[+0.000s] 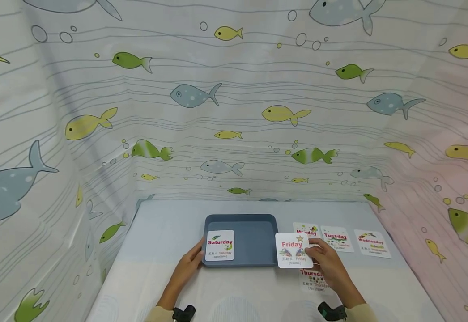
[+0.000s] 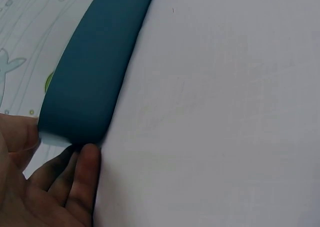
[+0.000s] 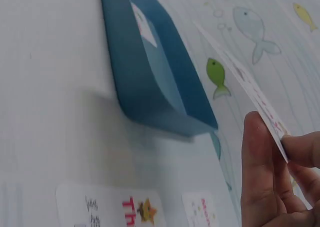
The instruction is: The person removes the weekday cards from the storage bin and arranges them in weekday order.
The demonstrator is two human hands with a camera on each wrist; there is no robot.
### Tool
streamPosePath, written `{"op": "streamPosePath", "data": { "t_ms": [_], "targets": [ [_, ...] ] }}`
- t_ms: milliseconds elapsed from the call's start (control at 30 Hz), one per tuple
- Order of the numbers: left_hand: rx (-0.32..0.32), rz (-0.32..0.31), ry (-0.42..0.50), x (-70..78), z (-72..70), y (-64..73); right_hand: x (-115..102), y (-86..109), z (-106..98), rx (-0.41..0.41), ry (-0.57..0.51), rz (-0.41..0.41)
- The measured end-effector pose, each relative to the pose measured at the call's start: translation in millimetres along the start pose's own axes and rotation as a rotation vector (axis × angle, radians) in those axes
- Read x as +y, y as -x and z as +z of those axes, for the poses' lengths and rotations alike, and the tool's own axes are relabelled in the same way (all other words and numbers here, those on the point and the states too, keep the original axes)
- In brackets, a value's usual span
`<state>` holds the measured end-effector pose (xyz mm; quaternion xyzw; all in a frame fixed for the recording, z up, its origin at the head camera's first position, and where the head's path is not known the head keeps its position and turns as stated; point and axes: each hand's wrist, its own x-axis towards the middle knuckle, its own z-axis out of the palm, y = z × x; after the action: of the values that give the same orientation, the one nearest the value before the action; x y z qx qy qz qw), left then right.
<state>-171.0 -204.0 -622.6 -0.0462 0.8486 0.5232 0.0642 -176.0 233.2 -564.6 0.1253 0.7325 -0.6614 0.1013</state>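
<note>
The right hand [image 1: 327, 259] pinched the square white "Friday" card [image 1: 292, 251] aloft near the rectangular blue-grey tray [image 1: 254, 241], whose left end the left hand [image 1: 188, 264] gripped; carried too low, the card risked snagging the tray.

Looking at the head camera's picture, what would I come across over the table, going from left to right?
Left hand → Saturday card → Friday card → Tuesday card → Wednesday card.
</note>
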Motion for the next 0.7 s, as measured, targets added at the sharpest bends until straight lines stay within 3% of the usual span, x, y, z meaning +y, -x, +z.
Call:
{"op": "streamPosePath", "data": {
  "t_ms": [700],
  "targets": [
    [-0.002,-0.008,-0.005,0.7,1.2,-1.0,18,20.5,-71,0.098,0.016,0.111]
  ]
}}
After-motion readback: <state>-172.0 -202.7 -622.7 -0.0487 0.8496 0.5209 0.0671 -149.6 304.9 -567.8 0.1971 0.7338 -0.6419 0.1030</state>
